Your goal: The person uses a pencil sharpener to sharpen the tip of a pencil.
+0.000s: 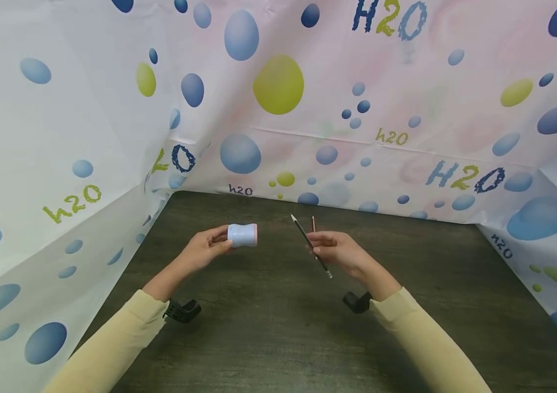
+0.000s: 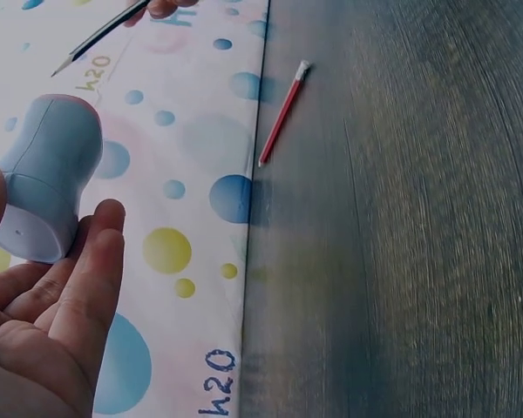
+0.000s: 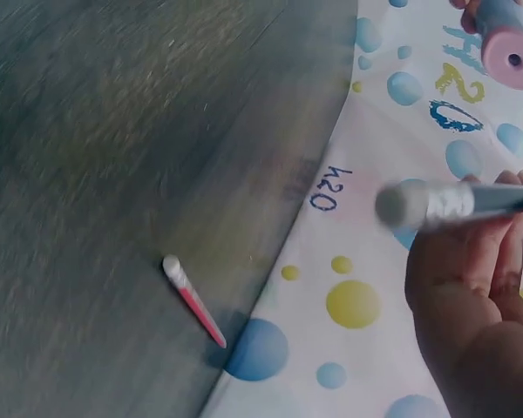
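Note:
In the head view my left hand (image 1: pixel 204 246) holds a light-blue pencil sharpener (image 1: pixel 241 235) on its side, raised over the table, between thumb and fingertips. Its pink end, with a round hole (image 3: pixel 514 60) in the middle, faces right. Across from it my right hand (image 1: pixel 342 252) pinches a dark pencil (image 1: pixel 303 232) whose sharpened tip points up and left. The white eraser end (image 3: pixel 405 205) of that pencil looms large in the right wrist view. A gap separates the pencil tip from the sharpener.
A red pencil (image 2: pixel 283 113) with a white eraser end lies on the dark wooden table (image 1: pixel 268 327), partly hidden behind my right hand in the head view. White sheeting (image 1: pixel 332 180) printed with bubbles rises along the back and both sides.

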Available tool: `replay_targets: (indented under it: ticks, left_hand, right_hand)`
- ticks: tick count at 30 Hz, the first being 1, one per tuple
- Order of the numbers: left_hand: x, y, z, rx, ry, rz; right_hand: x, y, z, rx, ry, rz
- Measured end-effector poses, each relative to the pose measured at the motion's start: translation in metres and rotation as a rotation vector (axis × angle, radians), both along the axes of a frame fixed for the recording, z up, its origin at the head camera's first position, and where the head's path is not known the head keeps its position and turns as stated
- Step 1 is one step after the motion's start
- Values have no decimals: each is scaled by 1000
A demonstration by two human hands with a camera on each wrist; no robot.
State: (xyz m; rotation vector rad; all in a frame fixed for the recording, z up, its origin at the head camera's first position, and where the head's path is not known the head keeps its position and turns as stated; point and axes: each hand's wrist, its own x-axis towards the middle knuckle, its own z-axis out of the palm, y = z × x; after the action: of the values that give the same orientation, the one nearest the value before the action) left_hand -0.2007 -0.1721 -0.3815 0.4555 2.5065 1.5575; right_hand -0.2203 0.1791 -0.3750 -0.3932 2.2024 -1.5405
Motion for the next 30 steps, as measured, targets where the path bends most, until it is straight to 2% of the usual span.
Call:
replay_targets:
  ticks: [7, 23, 30]
  left_hand:
    - [4, 6, 4, 10, -1, -36]
    - [6, 22, 9, 4, 19, -79]
    - [6, 26, 6, -10, 5, -80]
  right_hand:
    - [11, 5, 5, 105, 160, 23]
    - [16, 3, 4, 185, 278, 49]
    - [16, 1, 6, 231, 306, 69]
